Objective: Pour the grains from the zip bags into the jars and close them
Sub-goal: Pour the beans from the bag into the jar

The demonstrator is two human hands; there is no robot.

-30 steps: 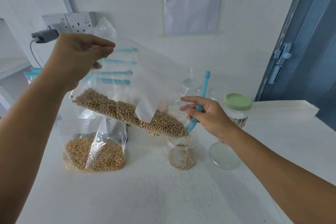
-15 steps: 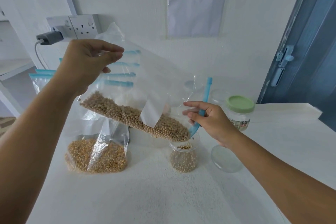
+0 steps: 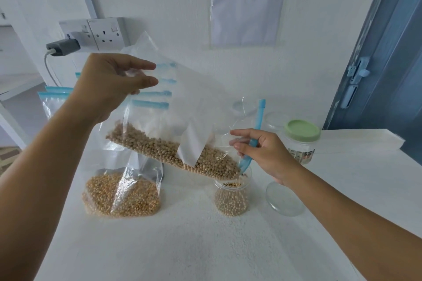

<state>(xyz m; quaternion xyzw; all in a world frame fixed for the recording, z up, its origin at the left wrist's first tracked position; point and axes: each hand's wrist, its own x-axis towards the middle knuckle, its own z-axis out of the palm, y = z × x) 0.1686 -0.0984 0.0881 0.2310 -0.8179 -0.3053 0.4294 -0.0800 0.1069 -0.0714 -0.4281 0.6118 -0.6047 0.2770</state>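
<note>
Filled further since a second ago: open jar (image 3: 231, 198), now grain-packed nearly to the neck; tilted zip bag (image 3: 173, 143) held much as before. Left hand (image 3: 109, 89) pinching the bag's raised bottom corner; right hand (image 3: 260, 150) curled round the blue zip strip (image 3: 255, 134), steering the mouth onto the jar rim.

Risks: overflow onto the worktop (image 3: 205, 246) if the tilt holds with plenty of grain left in the bag; spill beside the rim if the floppy mouth slips off.

Count: one bag pouring; one full bag (image 3: 121, 194) lying flat; perhaps four or five more stacked behind, edges overlapping; one open jar; one green-lidded jar (image 3: 301, 141); one loose clear lid (image 3: 285, 198); further clear jars behind, too faint to count.
</note>
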